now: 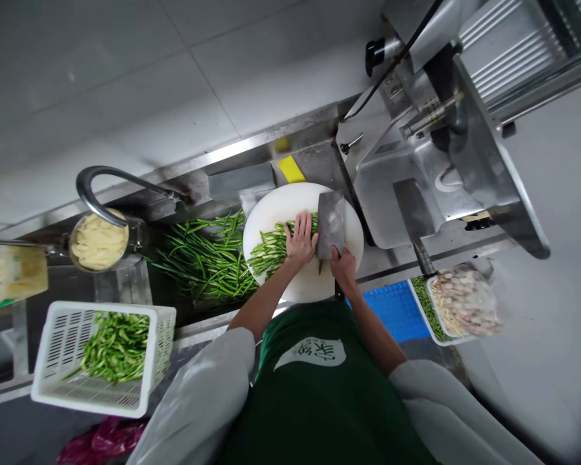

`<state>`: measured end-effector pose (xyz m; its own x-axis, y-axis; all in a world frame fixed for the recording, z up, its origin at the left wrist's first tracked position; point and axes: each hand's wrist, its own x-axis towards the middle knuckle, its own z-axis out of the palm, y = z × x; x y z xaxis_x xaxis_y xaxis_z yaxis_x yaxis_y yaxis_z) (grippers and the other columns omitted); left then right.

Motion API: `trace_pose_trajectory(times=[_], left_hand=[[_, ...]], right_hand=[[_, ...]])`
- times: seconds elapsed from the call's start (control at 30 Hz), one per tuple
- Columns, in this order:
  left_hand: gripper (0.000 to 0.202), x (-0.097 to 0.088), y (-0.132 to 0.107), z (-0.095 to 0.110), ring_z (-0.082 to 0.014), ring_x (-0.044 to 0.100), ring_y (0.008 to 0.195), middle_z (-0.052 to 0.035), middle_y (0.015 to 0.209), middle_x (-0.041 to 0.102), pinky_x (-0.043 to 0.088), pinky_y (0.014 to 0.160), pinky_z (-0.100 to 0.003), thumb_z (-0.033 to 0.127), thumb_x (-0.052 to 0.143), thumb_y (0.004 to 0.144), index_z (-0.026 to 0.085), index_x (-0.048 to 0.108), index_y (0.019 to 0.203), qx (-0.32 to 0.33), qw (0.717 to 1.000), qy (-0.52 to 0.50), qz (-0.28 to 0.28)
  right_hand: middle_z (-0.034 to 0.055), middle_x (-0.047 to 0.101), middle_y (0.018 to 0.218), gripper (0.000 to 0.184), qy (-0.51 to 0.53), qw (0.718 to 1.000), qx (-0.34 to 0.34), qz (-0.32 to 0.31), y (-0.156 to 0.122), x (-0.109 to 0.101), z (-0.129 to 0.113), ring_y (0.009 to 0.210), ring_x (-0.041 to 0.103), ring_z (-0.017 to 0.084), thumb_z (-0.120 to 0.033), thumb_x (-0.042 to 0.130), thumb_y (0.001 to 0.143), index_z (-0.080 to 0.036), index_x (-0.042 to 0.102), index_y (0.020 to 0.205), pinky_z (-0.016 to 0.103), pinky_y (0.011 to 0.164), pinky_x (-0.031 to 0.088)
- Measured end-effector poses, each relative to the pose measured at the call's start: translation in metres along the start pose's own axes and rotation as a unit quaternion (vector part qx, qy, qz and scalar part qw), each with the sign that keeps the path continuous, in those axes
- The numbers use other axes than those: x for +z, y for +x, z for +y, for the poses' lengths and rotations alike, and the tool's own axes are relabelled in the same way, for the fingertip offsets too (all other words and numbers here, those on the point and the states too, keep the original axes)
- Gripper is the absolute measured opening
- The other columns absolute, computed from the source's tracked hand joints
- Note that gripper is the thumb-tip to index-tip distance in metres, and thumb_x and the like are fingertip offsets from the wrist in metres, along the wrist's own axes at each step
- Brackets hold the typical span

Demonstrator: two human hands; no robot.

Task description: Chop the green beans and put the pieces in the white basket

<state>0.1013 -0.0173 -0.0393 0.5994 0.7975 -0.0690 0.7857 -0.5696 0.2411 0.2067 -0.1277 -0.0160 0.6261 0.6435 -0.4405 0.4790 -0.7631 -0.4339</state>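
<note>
My left hand [301, 240] lies on a bundle of long thin green vegetables [268, 250], perhaps peppers, with its fingers stretched out and the thumb apart. They rest on a round white cutting board [275, 204]. In my right hand [343, 266] is the handle of a cleaver [330, 223], its broad blade just right of my left fingertips. The blade hides the right end of the bundle. A small dark-green piece [320, 266] lies below the blade. Left of the board, a heap of similar whole green vegetables [208, 258] fills part of the sink.
At lower left stands a white basket [162, 336] with cut greens. A faucet [90, 187] arches over a pot of pale slices [99, 242]. A slicing machine [397, 181] stands right, a second cleaver [413, 210] on it. A yellow block [291, 169] lies behind the board.
</note>
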Motion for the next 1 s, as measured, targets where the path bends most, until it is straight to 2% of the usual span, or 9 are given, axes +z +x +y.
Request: trace_pose_trajectory(times=[0.23, 0.33, 0.43, 0.57, 0.67, 0.73, 0.77, 0.87, 1.0], left_hand=[[0.067, 0.003, -0.002, -0.003, -0.0267, 0.005, 0.161, -0.0082, 0.171, 0.015, 0.003, 0.128, -0.063, 0.04, 0.026, 0.106, 0.014, 0.012, 0.167, 0.004, 1.0, -0.004, -0.004], [0.067, 0.007, 0.001, -0.002, -0.0258, 0.006, 0.161, -0.0084, 0.172, 0.015, 0.003, 0.129, -0.062, 0.04, 0.024, 0.106, 0.013, 0.013, 0.166, 0.003, 1.0, -0.005, -0.005], [0.066, 0.004, 0.003, -0.002, -0.0262, 0.009, 0.161, -0.0098, 0.172, 0.016, 0.005, 0.128, -0.062, 0.039, 0.023, 0.106, 0.013, 0.015, 0.166, -0.004, 1.0, -0.012, -0.008], [0.062, -0.013, -0.013, -0.016, -0.0257, 0.009, 0.161, -0.0116, 0.172, 0.016, 0.016, 0.128, -0.058, 0.035, 0.024, 0.106, 0.013, 0.024, 0.164, -0.013, 0.999, -0.038, 0.002], [0.052, -0.019, -0.031, -0.025, -0.0272, 0.008, 0.161, -0.0093, 0.171, 0.025, 0.018, 0.127, -0.056, 0.035, 0.041, 0.102, 0.021, 0.048, 0.152, 0.113, 0.992, -0.039, -0.036], [0.04, -0.015, -0.034, -0.021, -0.0293, 0.017, 0.159, -0.009, 0.164, 0.038, 0.018, 0.127, -0.059, 0.034, 0.048, 0.1, 0.025, 0.062, 0.137, 0.195, 0.978, -0.029, -0.074], [0.036, -0.011, -0.033, -0.016, -0.03, 0.022, 0.157, -0.0096, 0.16, 0.044, 0.019, 0.126, -0.06, 0.033, 0.049, 0.1, 0.025, 0.066, 0.13, 0.204, 0.975, -0.026, -0.081], [0.033, 0.0, -0.014, 0.004, -0.0296, 0.033, 0.152, -0.0115, 0.152, 0.052, 0.025, 0.124, -0.057, 0.036, 0.047, 0.102, 0.024, 0.068, 0.124, 0.166, 0.984, -0.036, -0.053], [0.047, 0.0, 0.022, 0.016, -0.0273, 0.029, 0.154, -0.0129, 0.158, 0.045, 0.027, 0.125, -0.051, 0.039, 0.039, 0.103, 0.02, 0.057, 0.142, 0.064, 0.996, -0.059, 0.007]], right_hand=[[0.0212, 0.075, 0.104, 0.047, 0.004, 0.999, 0.034, 0.016, 0.001, 0.002, -0.022, 0.098, 0.069, 0.03, -0.041, 0.038, 0.105, -0.007, 0.069, 0.114, 0.034, 0.085, 0.046], [0.0219, 0.074, 0.105, 0.048, 0.012, 0.999, 0.023, 0.024, 0.01, 0.002, -0.036, 0.098, 0.069, 0.029, -0.04, 0.036, 0.105, -0.006, 0.069, 0.115, 0.033, 0.084, 0.046], [0.0225, 0.074, 0.106, 0.046, 0.01, 1.0, -0.008, 0.007, 0.02, -0.007, -0.038, 0.1, 0.068, 0.03, -0.038, 0.038, 0.104, -0.006, 0.071, 0.11, 0.033, 0.085, 0.046], [0.0226, 0.073, 0.101, 0.048, 0.008, 0.999, -0.019, 0.039, 0.026, -0.032, -0.013, 0.097, 0.068, 0.032, -0.042, 0.039, 0.103, -0.007, 0.071, 0.107, 0.035, 0.082, 0.047], [0.0217, 0.073, 0.096, 0.05, 0.023, 0.997, -0.005, 0.075, 0.029, -0.052, 0.016, 0.092, 0.068, 0.031, -0.046, 0.039, 0.103, -0.008, 0.07, 0.107, 0.035, 0.078, 0.047], [0.0213, 0.073, 0.095, 0.047, 0.03, 0.996, 0.0, 0.084, 0.031, -0.062, 0.032, 0.092, 0.067, 0.03, -0.046, 0.042, 0.102, -0.009, 0.07, 0.105, 0.034, 0.077, 0.046], [0.0211, 0.073, 0.094, 0.046, 0.036, 0.996, 0.004, 0.084, 0.031, -0.066, 0.038, 0.091, 0.067, 0.03, -0.047, 0.043, 0.102, -0.01, 0.07, 0.103, 0.034, 0.077, 0.046], [0.0195, 0.072, 0.086, 0.049, 0.067, 0.995, 0.027, 0.073, 0.031, -0.072, 0.05, 0.085, 0.068, 0.029, -0.052, 0.043, 0.101, -0.011, 0.07, 0.102, 0.033, 0.073, 0.046], [0.0151, 0.069, 0.068, 0.055, 0.11, 0.991, 0.05, 0.053, 0.03, -0.077, 0.056, 0.07, 0.066, 0.027, -0.058, 0.043, 0.099, -0.011, 0.071, 0.1, 0.033, 0.066, 0.045]])
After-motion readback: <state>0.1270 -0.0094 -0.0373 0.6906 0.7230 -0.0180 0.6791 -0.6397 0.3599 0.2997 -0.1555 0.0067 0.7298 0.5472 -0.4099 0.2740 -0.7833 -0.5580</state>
